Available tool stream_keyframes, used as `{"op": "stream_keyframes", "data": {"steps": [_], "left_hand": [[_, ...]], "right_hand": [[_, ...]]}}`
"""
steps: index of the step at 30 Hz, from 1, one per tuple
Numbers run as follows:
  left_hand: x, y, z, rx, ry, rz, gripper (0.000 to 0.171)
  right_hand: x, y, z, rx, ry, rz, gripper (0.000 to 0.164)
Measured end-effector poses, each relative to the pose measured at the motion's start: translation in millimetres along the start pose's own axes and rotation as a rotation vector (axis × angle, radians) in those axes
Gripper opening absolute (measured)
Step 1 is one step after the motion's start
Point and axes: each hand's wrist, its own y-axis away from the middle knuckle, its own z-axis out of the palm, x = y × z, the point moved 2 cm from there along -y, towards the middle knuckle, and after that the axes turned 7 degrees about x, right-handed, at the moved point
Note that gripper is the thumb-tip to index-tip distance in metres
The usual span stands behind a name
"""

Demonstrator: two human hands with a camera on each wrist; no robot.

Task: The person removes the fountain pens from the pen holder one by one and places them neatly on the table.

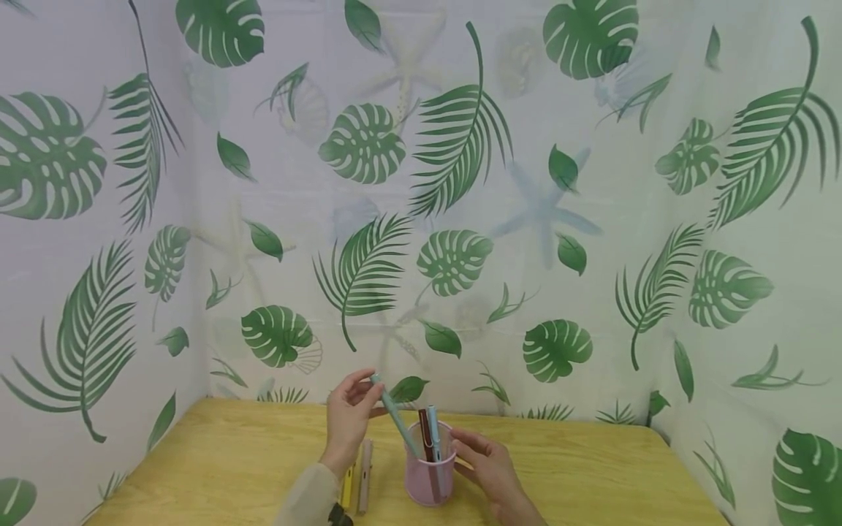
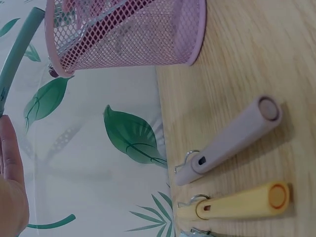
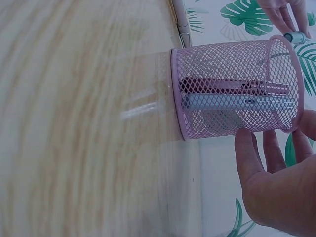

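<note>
My left hand (image 1: 350, 420) pinches a teal pen (image 1: 397, 418) near its upper end. The pen slants down to the right, its lower end at the rim of a pink mesh pen holder (image 1: 421, 486). Inside the holder a dark red pen (image 1: 425, 427) and a light blue pen (image 1: 433, 425) stand upright. With fingertips against the mesh and thumb near the rim, my right hand (image 1: 488, 467) holds the holder from the right. The right wrist view shows these fingers (image 3: 247, 148) on its side.
Left of the holder, a yellow pen (image 1: 348, 488) and a greyish-mauve pen (image 1: 365, 478) lie side by side on the wooden table (image 1: 230, 467). A pale blue pen (image 2: 197, 232) peeks in below them in the left wrist view. A leaf-patterned curtain (image 1: 460, 183) rises behind the table.
</note>
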Motion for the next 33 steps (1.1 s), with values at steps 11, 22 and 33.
{"op": "stream_keyframes", "data": {"steps": [11, 22, 33], "left_hand": [[-1.3, -0.7, -11.2, 0.004, -0.011, -0.023, 0.031], [-4.9, -1.5, -24.0, 0.03, -0.061, -0.094, 0.032], [-4.2, -0.1, -38.8, 0.047, -0.178, -0.138, 0.033]], "right_hand": [[1, -1, -1, 0.009, 0.006, 0.003, 0.042], [1, -1, -1, -0.006, -0.011, -0.01, 0.042], [1, 0, 0, 0.011, -0.006, -0.014, 0.041]]}}
